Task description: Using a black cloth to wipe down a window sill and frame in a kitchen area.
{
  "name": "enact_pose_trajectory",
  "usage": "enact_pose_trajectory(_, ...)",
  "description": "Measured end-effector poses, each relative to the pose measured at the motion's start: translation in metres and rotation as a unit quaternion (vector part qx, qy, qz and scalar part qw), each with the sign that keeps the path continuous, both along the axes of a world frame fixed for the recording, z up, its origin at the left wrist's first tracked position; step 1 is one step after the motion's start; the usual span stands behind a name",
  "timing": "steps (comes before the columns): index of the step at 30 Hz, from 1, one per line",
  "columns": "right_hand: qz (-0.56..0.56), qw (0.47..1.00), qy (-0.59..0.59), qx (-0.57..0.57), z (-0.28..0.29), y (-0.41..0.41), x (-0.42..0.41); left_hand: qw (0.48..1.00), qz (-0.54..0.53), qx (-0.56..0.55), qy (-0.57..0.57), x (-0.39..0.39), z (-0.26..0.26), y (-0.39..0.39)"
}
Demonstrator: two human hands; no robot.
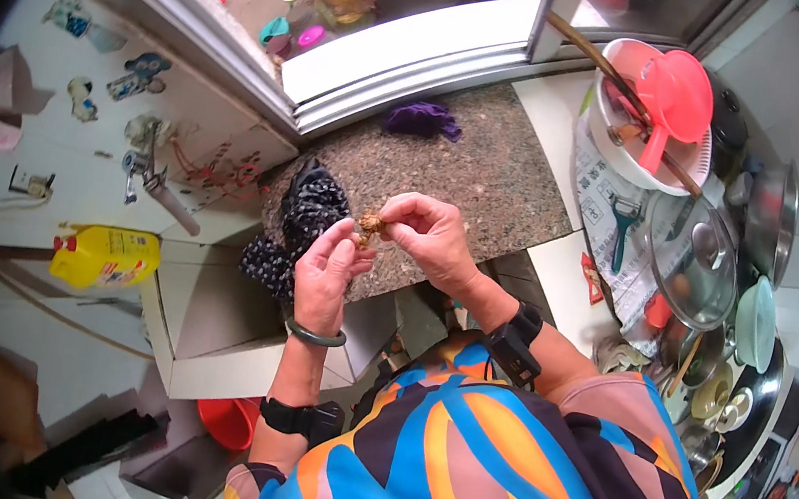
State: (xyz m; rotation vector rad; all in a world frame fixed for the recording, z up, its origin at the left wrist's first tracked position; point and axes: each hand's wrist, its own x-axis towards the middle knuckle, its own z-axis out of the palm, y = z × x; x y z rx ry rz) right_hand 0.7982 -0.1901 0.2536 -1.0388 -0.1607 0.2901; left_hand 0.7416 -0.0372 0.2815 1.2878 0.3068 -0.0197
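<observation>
Between both hands is a small golden-brown crinkled item (pixel 370 223), too small to identify for certain. My right hand (pixel 432 235) pinches its upper right side between thumb and fingers. Fingertips of my left hand (pixel 329 267), with a dark bangle on the wrist, grip its lower left end and partly hide it. The hands are above a speckled granite countertop (pixel 486 162). Just beyond my left hand lies a bunched black cloth with white dots (pixel 315 200), part of it hanging over the counter's edge. A crumpled purple cloth (pixel 424 120) rests near the window.
A tiled sink basin (pixel 232 311) and a faucet (pixel 158 184) are at left, with a yellow jug (pixel 114 257) beyond. At right stand a white basin (pixel 603 140) with a pink strainer (pixel 681 97), a green peeler (pixel 621 233) and a glass lid (pixel 684 272). A red bucket (pixel 226 420) sits below.
</observation>
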Motion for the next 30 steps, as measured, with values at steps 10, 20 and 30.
enact_pose_trajectory(10,0.086,0.996,0.021,0.026,0.004,0.030,-0.020,0.997,0.072,-0.038,0.008,-0.028,0.002,0.012)
enact_pose_trajectory(20,0.133,0.990,0.046,0.000,0.003,0.042,-0.026,0.996,0.080,0.030,0.004,-0.033,0.000,0.022)
enact_pose_trajectory(30,0.184,0.979,0.089,-0.016,0.005,0.056,-0.028,0.991,0.078,-0.095,0.045,-0.044,-0.005,0.048)
